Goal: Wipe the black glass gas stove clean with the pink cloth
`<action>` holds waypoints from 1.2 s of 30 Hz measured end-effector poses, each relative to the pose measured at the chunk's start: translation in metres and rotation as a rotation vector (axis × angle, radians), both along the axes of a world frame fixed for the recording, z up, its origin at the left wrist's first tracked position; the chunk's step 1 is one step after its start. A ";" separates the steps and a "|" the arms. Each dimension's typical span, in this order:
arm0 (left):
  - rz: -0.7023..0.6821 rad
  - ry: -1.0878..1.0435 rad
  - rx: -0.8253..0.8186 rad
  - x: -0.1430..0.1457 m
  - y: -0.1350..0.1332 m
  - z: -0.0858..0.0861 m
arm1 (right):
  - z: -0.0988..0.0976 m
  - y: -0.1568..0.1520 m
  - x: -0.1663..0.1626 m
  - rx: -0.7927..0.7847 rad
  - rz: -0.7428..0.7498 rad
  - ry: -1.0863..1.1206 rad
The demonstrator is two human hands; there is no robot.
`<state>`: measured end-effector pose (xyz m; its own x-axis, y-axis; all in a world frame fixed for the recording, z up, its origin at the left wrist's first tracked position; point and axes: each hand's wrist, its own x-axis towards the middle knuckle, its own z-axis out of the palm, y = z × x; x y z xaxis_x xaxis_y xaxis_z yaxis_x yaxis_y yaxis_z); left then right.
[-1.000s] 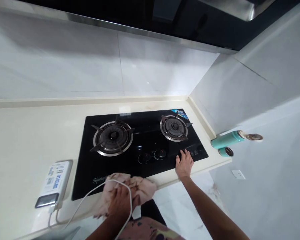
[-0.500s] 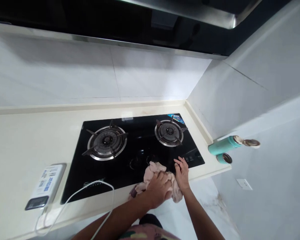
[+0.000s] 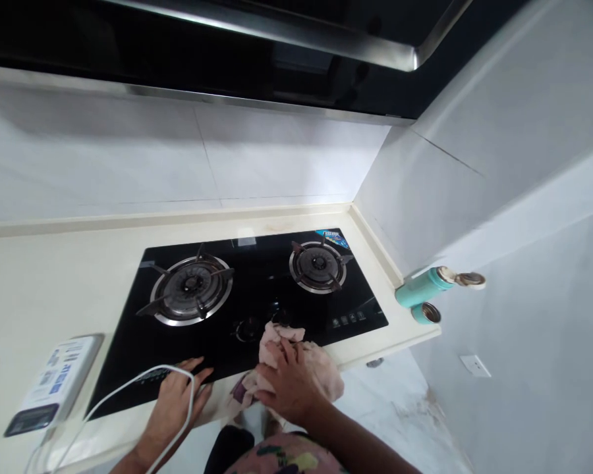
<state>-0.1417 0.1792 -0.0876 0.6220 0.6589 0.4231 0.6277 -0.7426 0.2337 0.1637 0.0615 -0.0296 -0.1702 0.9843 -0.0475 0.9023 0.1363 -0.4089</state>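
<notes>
A pale pink cloth [image 3: 321, 368] lies bunched over the front edge of the black glass gas cooktop [image 3: 261, 283], just below the control knobs. My right hand [image 3: 291, 382] presses down on this cloth, fingers bent over its folds. Over at the cooktop's left front, my left hand [image 3: 175, 395] rests with fingers apart on the glass edge and holds nothing. A white cable [image 3: 123, 388] loops in front of that hand. Two round burners, the left burner [image 3: 191, 286] and the right burner [image 3: 319, 265], stand behind my hands with their pan supports on.
On the counter [image 3: 44, 289], a white power bank [image 3: 54, 385] lies left of the cooktop. A turquoise flask [image 3: 422, 288] with its lid flipped up and a small turquoise cup [image 3: 425, 313] are at the right end. A black range hood [image 3: 202, 59] hangs above.
My left hand has left the cloth and moved left to the cooktop's front corner. My right hand has come off the glass onto the cloth. The view has shifted right.
</notes>
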 end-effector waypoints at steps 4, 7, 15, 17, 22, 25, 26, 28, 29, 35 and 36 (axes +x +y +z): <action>-0.072 0.039 0.119 -0.009 0.020 -0.007 | -0.006 -0.010 0.055 0.006 -0.113 -0.063; -0.110 0.087 0.161 -0.015 0.030 -0.008 | -0.018 -0.029 0.122 -0.003 -0.379 -0.162; -0.106 0.192 0.173 -0.016 0.035 -0.005 | -0.016 -0.021 0.254 -0.056 -0.943 -0.423; -0.092 0.214 0.178 -0.014 0.033 -0.004 | -0.013 -0.011 0.257 -0.063 -0.981 -0.420; -0.091 0.230 0.198 -0.012 0.028 0.000 | -0.013 -0.005 0.216 -0.049 -0.989 -0.430; -0.075 0.249 0.181 -0.012 0.025 0.001 | -0.016 -0.011 0.168 -0.015 -0.803 -0.443; -0.069 0.251 0.170 -0.011 0.023 0.000 | -0.017 -0.013 0.153 0.000 -0.745 -0.431; -0.052 0.241 0.144 -0.011 0.021 -0.001 | -0.019 -0.012 0.129 0.032 -0.655 -0.395; -0.046 0.232 0.130 -0.011 0.020 -0.002 | -0.019 -0.010 0.122 0.047 -0.621 -0.374; -0.029 0.203 0.093 -0.010 0.018 -0.009 | -0.014 0.027 0.118 0.131 -0.433 -0.228; -0.027 0.204 0.088 -0.010 0.017 -0.010 | -0.014 0.034 0.118 0.145 -0.389 -0.196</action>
<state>-0.1518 0.1966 -0.0971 0.7173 0.6072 0.3419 0.6352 -0.7714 0.0374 0.2817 0.0959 -0.0440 0.2113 0.9722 0.1010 0.9562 -0.1843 -0.2273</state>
